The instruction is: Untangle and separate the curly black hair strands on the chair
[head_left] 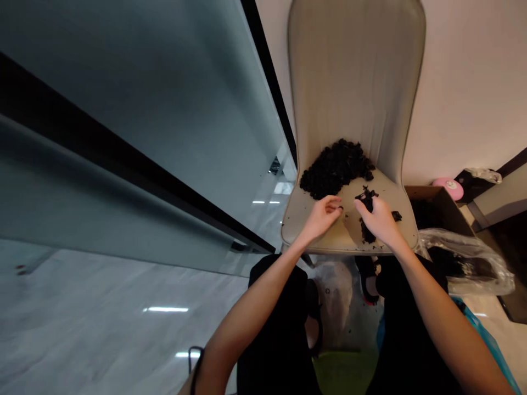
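A beige chair [354,82] stands in front of me, with a heap of small black shrivelled pieces [335,167] on its seat. My left hand [323,216] hovers over the seat's front, fingers pinched on one small black piece. My right hand [379,219] is beside it, fingers closed on a clump of black pieces [366,196]. A smaller scatter of black bits [366,233] lies under my right hand. My knees in black trousers sit below the seat's front edge.
A clear plastic bag [465,260] holding dark material lies to the right of the chair, with a brown cardboard box [436,206] and a pink round object [448,187] behind it. Another plastic bag [340,296] is on the floor between my legs. A glass wall [144,137] runs along the left.
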`<state>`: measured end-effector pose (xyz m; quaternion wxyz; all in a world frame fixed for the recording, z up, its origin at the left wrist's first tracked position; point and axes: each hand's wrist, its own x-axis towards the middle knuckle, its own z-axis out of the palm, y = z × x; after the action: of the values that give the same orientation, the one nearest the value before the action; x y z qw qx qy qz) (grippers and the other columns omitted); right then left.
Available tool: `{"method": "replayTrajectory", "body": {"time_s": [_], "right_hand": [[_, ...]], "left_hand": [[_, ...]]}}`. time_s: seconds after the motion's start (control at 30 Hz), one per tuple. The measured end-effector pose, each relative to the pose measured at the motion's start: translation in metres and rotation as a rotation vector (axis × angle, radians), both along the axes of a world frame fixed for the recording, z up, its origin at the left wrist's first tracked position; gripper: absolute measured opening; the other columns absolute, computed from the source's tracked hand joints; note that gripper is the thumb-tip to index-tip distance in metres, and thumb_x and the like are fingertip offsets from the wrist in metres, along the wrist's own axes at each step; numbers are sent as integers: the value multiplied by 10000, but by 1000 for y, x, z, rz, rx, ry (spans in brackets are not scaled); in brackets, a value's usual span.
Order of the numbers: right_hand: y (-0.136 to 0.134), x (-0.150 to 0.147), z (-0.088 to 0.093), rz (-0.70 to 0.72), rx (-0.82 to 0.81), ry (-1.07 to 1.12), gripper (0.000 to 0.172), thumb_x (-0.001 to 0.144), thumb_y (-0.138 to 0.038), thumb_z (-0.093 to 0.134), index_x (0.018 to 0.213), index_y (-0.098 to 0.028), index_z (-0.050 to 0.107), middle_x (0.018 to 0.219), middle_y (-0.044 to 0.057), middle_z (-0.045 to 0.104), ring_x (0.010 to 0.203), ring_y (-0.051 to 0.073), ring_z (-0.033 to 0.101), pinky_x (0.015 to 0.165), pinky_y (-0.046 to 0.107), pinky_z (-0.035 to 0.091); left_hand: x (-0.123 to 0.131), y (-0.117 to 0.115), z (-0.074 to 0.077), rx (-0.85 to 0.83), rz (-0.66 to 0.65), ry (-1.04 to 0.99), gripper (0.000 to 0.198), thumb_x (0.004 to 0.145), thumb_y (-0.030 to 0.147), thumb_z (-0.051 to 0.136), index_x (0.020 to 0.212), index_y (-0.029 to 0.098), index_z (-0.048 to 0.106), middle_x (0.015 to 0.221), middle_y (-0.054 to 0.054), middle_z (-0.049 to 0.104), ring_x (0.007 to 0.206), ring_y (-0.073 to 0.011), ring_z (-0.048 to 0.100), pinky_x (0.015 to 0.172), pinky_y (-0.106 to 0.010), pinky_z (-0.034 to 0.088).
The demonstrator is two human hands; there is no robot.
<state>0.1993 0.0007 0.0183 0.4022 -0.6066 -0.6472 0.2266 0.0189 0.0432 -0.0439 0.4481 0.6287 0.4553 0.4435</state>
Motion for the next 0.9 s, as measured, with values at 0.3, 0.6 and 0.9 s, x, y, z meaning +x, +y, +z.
{"method": "replayTrajectory", "body": {"time_s": [0.3, 0.6, 0.9], "right_hand": [[26, 0, -7, -48, -116, -82, 473, 959, -550, 524, 639, -205, 566, 678, 90, 668, 722, 232, 640, 675, 303, 397], [54, 4, -11, -127, -86, 55, 468, 951, -544, 525, 633, -200, 552, 684, 62, 645, 718, 202, 596, 678, 294, 373], [58, -5, -7, -130, 0, 435, 550, 932, -624, 478, 609, -186, 558, 604, 23, 596, 627, 167, 539, 626, 288, 368]], "left_hand": [[-26, 24, -3, 140, 26, 557, 202, 896, 251, 550, 883, 160, 731, 866, -64, 761, 778, -184, 656, 745, -286, 464], [-11, 132, 35, 329, 286, 699, 165, 852, 135, 594, 987, 142, 688, 1063, -110, 723, 995, -209, 606, 961, -335, 455], [5, 35, 15, 532, 380, 329, 130, 901, 199, 588, 955, 183, 705, 1172, -111, 712, 1154, -259, 624, 1050, -422, 457]]}}
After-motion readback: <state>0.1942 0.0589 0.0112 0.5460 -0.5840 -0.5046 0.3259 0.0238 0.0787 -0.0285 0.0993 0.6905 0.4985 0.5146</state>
